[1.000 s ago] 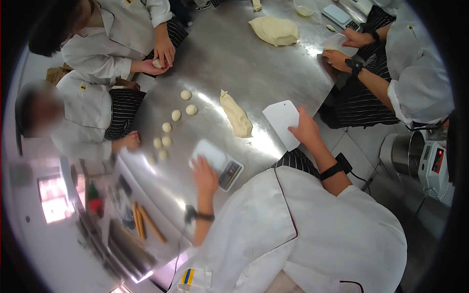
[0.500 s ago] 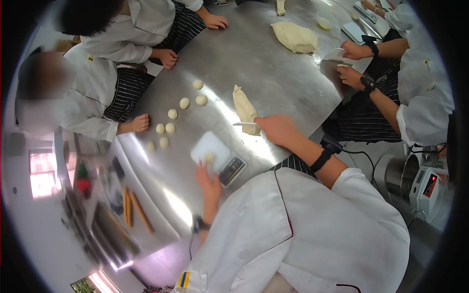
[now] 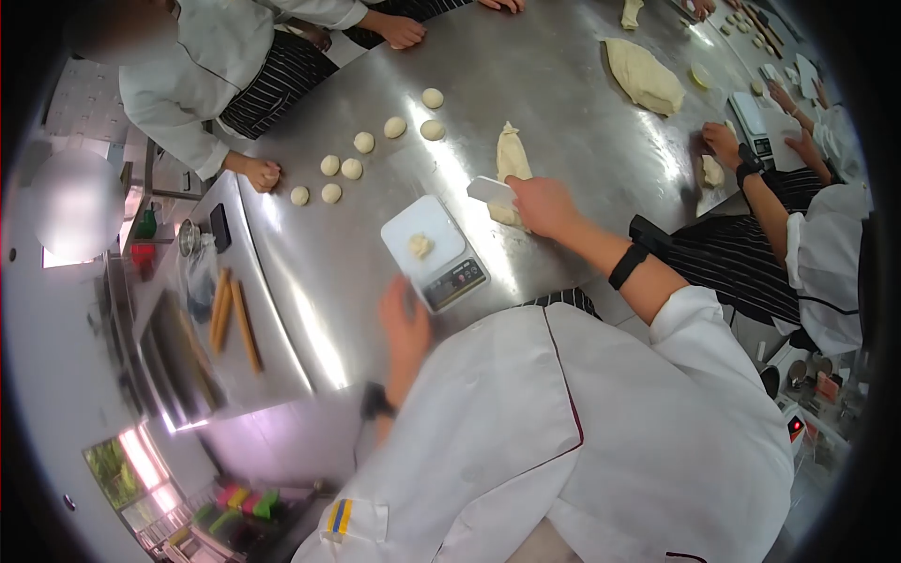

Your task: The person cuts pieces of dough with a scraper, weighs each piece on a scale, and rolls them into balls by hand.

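At the steel bench (image 3: 563,84), my right hand (image 3: 542,205) grips a white scraper (image 3: 491,190) against the dough log (image 3: 511,150). My left hand (image 3: 405,324), fingers loose, hovers by the scale (image 3: 457,277) bearing one dough piece (image 3: 419,246). Portioning, I judge; a clean cut is called for.

Eight small dough balls (image 3: 363,142) scattered across the tabletop (image 3: 563,84), upper centre of the frame. One small dough piece (image 3: 419,246) on one white scale (image 3: 441,267) at centre; a second scale (image 3: 751,113) at far upper right, so two in all. One long dough log (image 3: 511,155) just above centre. One large dough mass (image 3: 643,75) at upper right. One white scraper (image 3: 491,190) at centre. Three wooden rolling pins (image 3: 246,324) at left.
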### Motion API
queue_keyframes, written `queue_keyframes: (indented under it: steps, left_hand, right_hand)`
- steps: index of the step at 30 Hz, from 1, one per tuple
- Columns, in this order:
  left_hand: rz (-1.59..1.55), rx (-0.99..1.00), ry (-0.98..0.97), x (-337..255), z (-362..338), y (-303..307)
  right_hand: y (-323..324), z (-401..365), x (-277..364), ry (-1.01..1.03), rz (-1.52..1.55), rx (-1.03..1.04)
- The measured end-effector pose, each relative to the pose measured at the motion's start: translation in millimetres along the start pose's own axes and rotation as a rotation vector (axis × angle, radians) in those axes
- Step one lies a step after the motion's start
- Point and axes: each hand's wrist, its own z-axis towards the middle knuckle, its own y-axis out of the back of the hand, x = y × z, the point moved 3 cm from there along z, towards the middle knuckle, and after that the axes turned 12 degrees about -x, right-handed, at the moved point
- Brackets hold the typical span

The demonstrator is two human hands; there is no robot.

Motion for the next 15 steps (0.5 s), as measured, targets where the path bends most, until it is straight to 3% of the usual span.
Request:
queue_keyframes:
  steps: [6,15]
  left_hand:
    - [-0.036,-0.055,-0.035,7.1,5.3,-17.1]
    - [-0.131,0.078,-0.092,-38.9,18.6,-31.1]
  right_hand:
    - [-11.4,-3.7,5.8,-0.009,-0.035,0.015]
    - [-1.5,-52.4,-20.4,0.026,0.029,-0.093]
